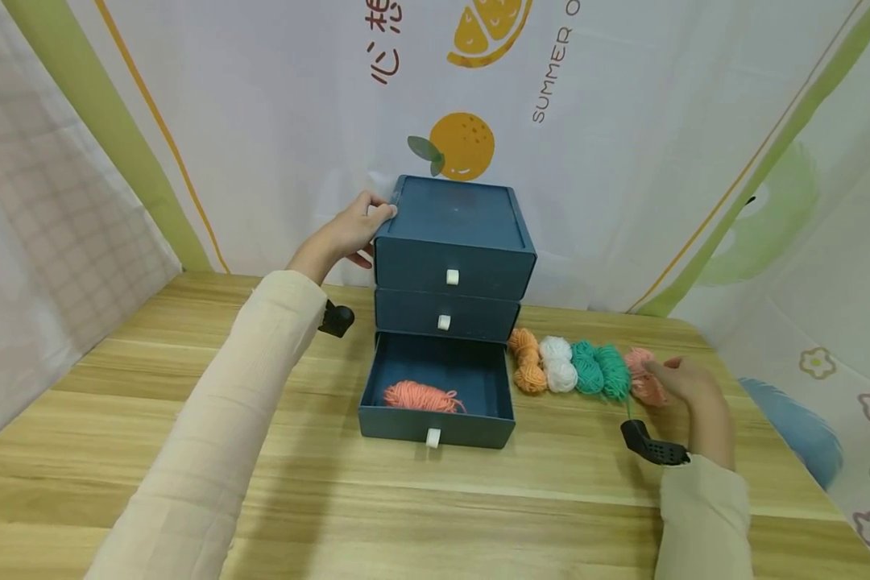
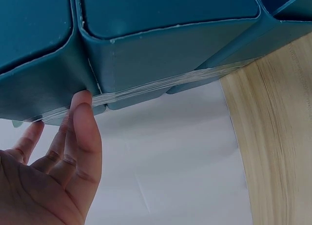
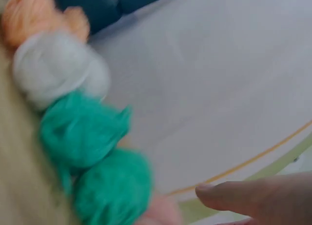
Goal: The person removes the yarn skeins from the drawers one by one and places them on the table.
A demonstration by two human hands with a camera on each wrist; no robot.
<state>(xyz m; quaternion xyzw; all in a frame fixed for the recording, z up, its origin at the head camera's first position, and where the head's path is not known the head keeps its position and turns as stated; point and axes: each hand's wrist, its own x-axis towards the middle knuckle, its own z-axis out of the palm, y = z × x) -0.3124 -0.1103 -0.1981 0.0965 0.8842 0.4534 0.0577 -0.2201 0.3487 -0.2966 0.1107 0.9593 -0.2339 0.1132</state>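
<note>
A dark blue drawer cabinet (image 1: 453, 209) stands on the table, its bottom drawer (image 1: 435, 427) pulled out. Inside that drawer lies a coral skein of yarn (image 1: 422, 396). My left hand (image 1: 355, 228) rests against the cabinet's upper left side, and in the left wrist view its fairly straight fingers (image 2: 84, 130) touch the taped side wall. Over at the right, my right hand (image 1: 685, 385) is beside a pink skein of yarn (image 1: 645, 379), fingers extended toward it. The right wrist view is blurred there; a fingertip (image 3: 214, 194) appears apart from the pink yarn (image 3: 163, 210).
Right of the cabinet, a row holds an orange skein (image 1: 528, 361), a white skein (image 1: 558, 364) and two green skeins (image 1: 600, 370). Behind the wooden table (image 1: 435, 507) hangs a printed white curtain (image 1: 275, 121). Black wrist mounts sit at both wrists.
</note>
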